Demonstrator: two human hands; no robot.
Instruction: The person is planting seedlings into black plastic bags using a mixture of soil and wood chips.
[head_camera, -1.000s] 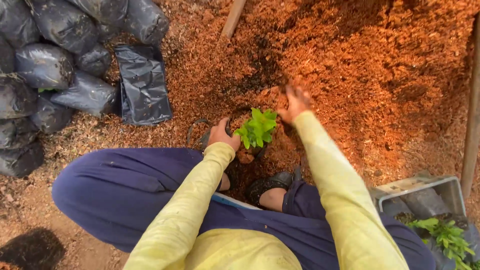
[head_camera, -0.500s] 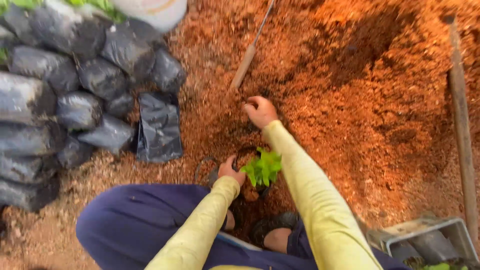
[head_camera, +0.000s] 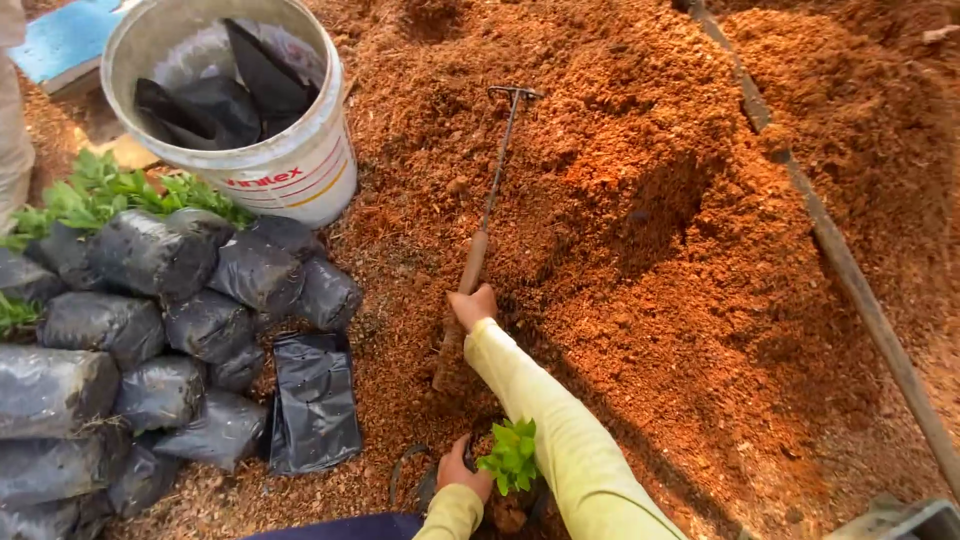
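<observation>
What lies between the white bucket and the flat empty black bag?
In the head view, filled black grow bags lie between the white bucket and the flat black bag.

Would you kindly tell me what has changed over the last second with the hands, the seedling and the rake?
The right hand left the seedling and reached forward up the soil to the wooden handle of the small rake, closing around it. The left hand stayed low beside the seedling, which remains upright in its hole.
</observation>
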